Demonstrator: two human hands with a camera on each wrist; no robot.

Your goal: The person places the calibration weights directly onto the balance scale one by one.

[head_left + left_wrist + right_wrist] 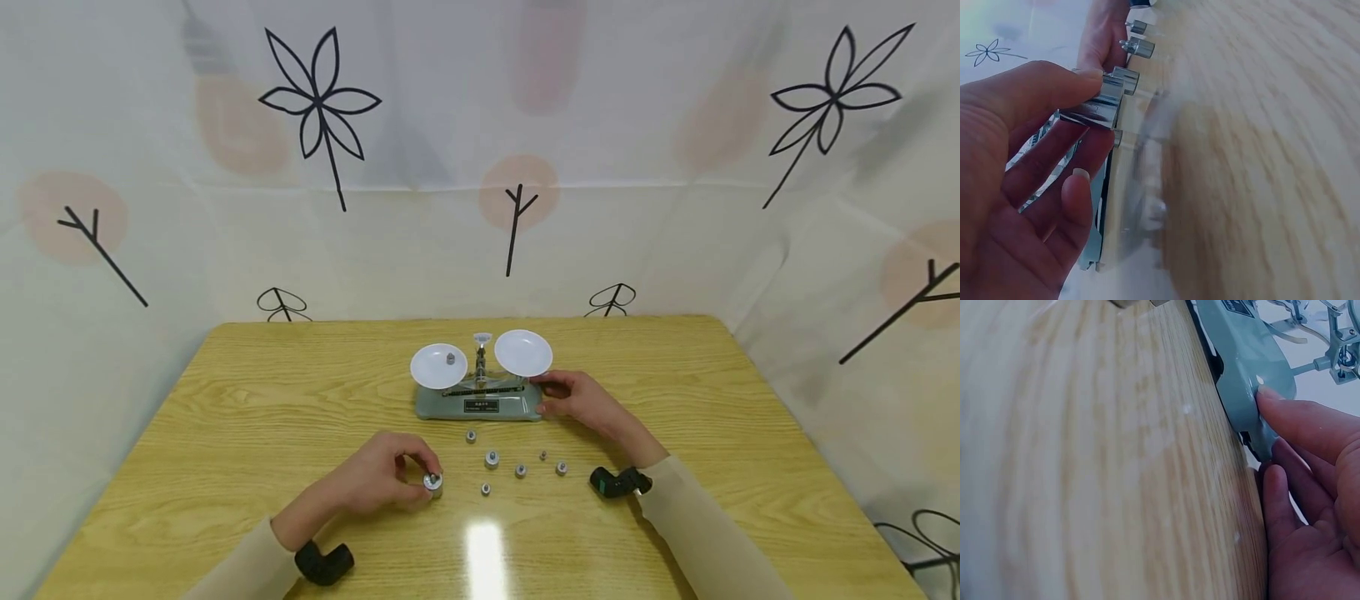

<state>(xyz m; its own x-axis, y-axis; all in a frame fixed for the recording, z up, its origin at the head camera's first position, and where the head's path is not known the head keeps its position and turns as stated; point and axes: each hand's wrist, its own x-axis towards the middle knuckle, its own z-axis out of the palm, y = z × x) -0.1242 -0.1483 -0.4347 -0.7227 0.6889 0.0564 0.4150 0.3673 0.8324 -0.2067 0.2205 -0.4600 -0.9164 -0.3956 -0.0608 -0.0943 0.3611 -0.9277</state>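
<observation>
My left hand point(384, 473) pinches the largest metal weight point(432, 485), a shiny cylinder with a knob on top, between thumb and fingers. In the left wrist view the thumb point(1063, 84) lies along one side of that weight. A pale green balance scale point(442, 406) with two white pans stands further back. Its left pan point(432, 373) bears one small weight point(451, 358); the right pan point(523, 353) sits higher. At the right end of the base, my right hand point(585, 404) grips the casing, its thumb point(1300, 419) on the front face and fingers behind.
Several smaller weights stand loose before the scale, among them a middle-sized one point(492, 459), one near the base point(471, 436) and one toward the right hand point(562, 469). The wooden table point(285, 392) meets a patterned cloth point(420, 250) at the back.
</observation>
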